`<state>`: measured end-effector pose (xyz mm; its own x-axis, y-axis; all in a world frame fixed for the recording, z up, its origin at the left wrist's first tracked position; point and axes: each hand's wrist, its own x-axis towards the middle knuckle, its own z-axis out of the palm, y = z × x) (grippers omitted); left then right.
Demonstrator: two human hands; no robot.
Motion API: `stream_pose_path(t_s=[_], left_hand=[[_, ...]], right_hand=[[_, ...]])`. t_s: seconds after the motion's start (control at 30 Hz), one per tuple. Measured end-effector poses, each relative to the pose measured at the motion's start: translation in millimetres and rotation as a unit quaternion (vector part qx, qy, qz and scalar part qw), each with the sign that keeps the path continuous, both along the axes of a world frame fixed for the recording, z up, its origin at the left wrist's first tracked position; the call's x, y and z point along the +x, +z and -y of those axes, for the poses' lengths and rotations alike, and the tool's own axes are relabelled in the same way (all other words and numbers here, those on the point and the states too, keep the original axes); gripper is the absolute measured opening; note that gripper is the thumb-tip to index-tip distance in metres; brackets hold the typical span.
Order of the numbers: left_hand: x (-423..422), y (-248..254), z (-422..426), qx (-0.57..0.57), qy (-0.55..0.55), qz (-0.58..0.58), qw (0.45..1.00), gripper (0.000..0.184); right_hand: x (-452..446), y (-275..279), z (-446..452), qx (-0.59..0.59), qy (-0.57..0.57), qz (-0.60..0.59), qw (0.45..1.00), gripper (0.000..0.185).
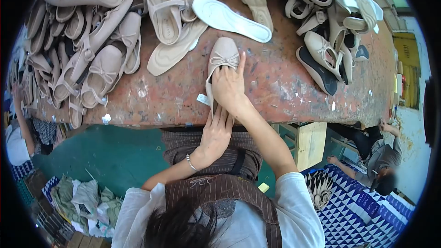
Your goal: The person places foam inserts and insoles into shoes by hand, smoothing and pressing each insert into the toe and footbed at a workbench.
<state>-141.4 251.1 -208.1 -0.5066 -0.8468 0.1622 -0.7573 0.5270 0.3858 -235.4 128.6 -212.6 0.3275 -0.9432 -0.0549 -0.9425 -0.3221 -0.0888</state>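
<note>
We see one beige shoe (223,48) on the tabletop (280,92), near its front edge and straight ahead of the body, with its toe pointing away from us and a small bow across its upper. The right hand (228,87) holds it: most of its fingers are tucked into the opening just below the bow, while one lies straight along the outside. The left hand (216,137), with a bracelet (190,162) at its wrist, reaches over the tabletop's edge to the heel end, its fingers narrow and close together; we cannot tell whether they grip the shoe or only rest against it.

Just left of the heel we see a small white tag (202,98). Beyond the toe, a white insole (232,19) lies slantwise, and to the left of the shoe a beige insole (167,57) reaches under another shoe's front. We find a large left pile (103,71) of similar strapped and bowed shoes, some lying over others, and a right pile (321,48) with a dark sole showing along its near side.

Past the tabletop we see a seated co-worker (383,156) on the right, part of another person (19,140) on the left, and a heap of cloth (85,197) on the green floor (121,149).
</note>
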Motion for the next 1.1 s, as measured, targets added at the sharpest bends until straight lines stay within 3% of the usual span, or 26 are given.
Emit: stream_pose_path(t_s=[0.17, 0.27, 0.3, 0.33, 0.37, 0.4, 0.47, 0.57, 0.6, 0.63, 0.67, 0.73, 0.77, 0.8, 0.9, 0.97, 1.0, 1.03, 1.07, 1.1], left_hand=[[0, -10, 0, -0.034, 0.014, -0.022, 0.999, 0.035], [12, 18, 10, 0.006, 0.004, -0.091, 0.996, 0.033], [30, 30, 18, 0.020, -0.008, -0.123, 0.992, 0.031], [56, 45, 24, 0.040, -0.020, -0.152, 0.987, 0.029], [86, 68, 33, 0.130, 0.017, -0.166, 0.977, 0.027], [127, 77, 43, 0.137, 0.030, -0.162, 0.977, 0.023], [214, 107, 62, 0.150, 0.199, -0.230, 0.941, 0.022], [372, 185, 172, -0.134, 0.240, -0.086, 0.958, 0.023], [385, 227, 209, -0.143, 0.273, -0.143, 0.941, 0.030], [448, 256, 257, -0.127, 0.244, -0.088, 0.957, 0.033], [480, 276, 302, -0.170, 0.241, -0.124, 0.947, 0.036], [554, 294, 379, -0.216, 0.222, -0.022, 0.951, 0.043], [551, 295, 404, -0.299, 0.179, 0.049, 0.936, 0.047], [548, 296, 417, -0.318, 0.279, 0.097, 0.901, 0.050], [514, 295, 444, -0.357, 0.532, 0.231, 0.732, 0.054], [367, 291, 417, -0.463, 0.539, 0.279, 0.646, 0.052], [283, 287, 400, -0.494, 0.485, 0.265, 0.671, 0.051], [204, 265, 386, -0.495, 0.320, 0.100, 0.802, 0.045], [126, 243, 372, -0.433, 0.134, -0.065, 0.889, 0.040], [81, 197, 375, -0.174, 0.030, -0.186, 0.966, 0.038]], right_hand=[[7, -3, 9, 0.066, 0.015, -0.063, 0.996, 0.032], [-15, 24, 4, 0.011, 0.081, 0.048, 0.996, 0.031], [-28, 52, 14, 0.085, 0.080, 0.228, 0.967, 0.030], [-42, 89, 18, 0.156, 0.081, 0.404, 0.898, 0.030], [-52, 108, 19, 0.222, 0.082, 0.566, 0.790, 0.029], [-58, 106, 27, 0.182, -0.010, 0.630, 0.755, 0.025], [-70, 97, 50, -0.004, -0.091, 0.531, 0.842, 0.027], [-62, 18, 82, -0.171, -0.058, 0.333, 0.926, 0.038], [-56, 3, 90, -0.195, -0.034, 0.248, 0.948, 0.051], [-56, -11, 93, -0.203, -0.044, 0.229, 0.951, 0.054], [-51, -14, 92, -0.209, -0.051, 0.213, 0.953, 0.057], [-48, -20, 89, -0.142, -0.058, 0.191, 0.970, 0.061], [-49, -16, 85, -0.102, -0.052, 0.165, 0.980, 0.063], [-51, -12, 77, -0.060, -0.047, 0.138, 0.987, 0.064], [-73, 31, 44, 0.028, -0.064, 0.256, 0.964, 0.063], [-92, 46, 18, -0.010, -0.122, 0.530, 0.839, 0.059], [-105, 56, 7, -0.102, -0.142, 0.532, 0.829, 0.056], [-118, 65, -5, -0.192, -0.162, 0.529, 0.811, 0.053], [-130, 74, -18, -0.090, -0.212, 0.660, 0.715, 0.052], [-144, 79, -32, 0.018, -0.255, 0.763, 0.594, 0.051]])
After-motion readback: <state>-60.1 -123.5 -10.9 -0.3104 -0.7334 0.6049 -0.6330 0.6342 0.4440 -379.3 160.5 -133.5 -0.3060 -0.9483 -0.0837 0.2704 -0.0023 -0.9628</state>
